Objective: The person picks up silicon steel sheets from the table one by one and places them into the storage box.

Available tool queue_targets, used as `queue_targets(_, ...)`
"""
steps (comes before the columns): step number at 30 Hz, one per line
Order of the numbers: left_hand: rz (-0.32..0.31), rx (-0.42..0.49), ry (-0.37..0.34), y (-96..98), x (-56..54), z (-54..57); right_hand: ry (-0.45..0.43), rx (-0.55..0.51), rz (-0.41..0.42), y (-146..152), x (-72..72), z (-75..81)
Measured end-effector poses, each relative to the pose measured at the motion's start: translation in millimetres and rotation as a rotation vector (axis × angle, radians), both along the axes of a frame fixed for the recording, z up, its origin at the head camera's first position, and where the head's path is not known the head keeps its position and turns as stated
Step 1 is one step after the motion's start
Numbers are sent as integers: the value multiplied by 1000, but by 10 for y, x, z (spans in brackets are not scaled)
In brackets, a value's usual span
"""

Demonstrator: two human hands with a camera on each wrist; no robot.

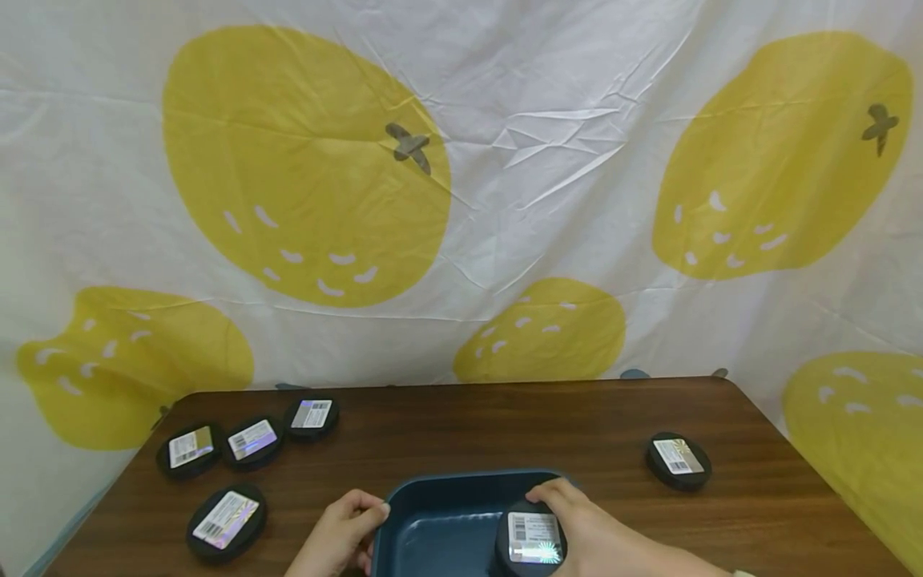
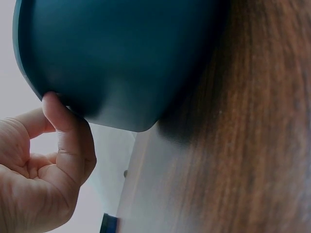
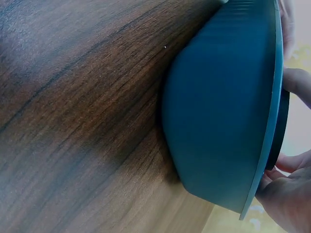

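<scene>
A: Right hand point(image 1: 586, 525) is gripping the black disc point(image 1: 535, 538), digits spread fairly wide across it; the right wrist view is showing them at opposite parts of its edge.

B: Where is the disc sitting?

A: It is lying at the right-hand part of the blue tub point(image 1: 436, 545), its side showing just past the tub's rim in the right wrist view. Whether its underside is touching the tub floor, I cannot tell.

B: Handling estimate?

A: I am judging it stiff, fairly light and not fragile. The side wall is offering the best hold, at two opposite points, much as the hand is doing now. The label point(image 1: 530, 529) is shining, so I am rating that face as slippery and a poor place for gripping.

B: Orientation?

A: The outline is looking round, so the flat face is giving no long axis; the short axis is running through the thickness. The labelled face is pointing up towards the head camera.

B: And further out?

A: Left hand point(image 1: 344, 533) is pinching the tub's left rim. Beyond, on the table point(image 1: 461, 429), four similar discs point(image 1: 227, 525) are lying to the left and a lone disc point(image 1: 678, 463) to the right, all showing labels upward. A lemon-print cloth point(image 1: 548, 200) is hanging behind.
</scene>
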State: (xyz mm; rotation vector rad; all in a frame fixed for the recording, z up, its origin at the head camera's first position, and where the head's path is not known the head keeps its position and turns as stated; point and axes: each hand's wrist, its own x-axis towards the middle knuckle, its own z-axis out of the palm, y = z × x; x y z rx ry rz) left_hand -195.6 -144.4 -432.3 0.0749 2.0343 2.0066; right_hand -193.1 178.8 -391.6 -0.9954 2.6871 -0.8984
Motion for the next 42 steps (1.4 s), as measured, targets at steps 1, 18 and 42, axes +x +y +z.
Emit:
queue_targets(1, -1, 2, -1, 1, 0, 1, 13, 3, 4, 0, 1, -5)
queue_targets(18, 1, 6, 1, 23, -11, 5, 49, 66, 22, -16, 27, 12)
queue_targets(42, 2, -9, 0, 2, -5, 16, 152, 137, 39, -16, 54, -31)
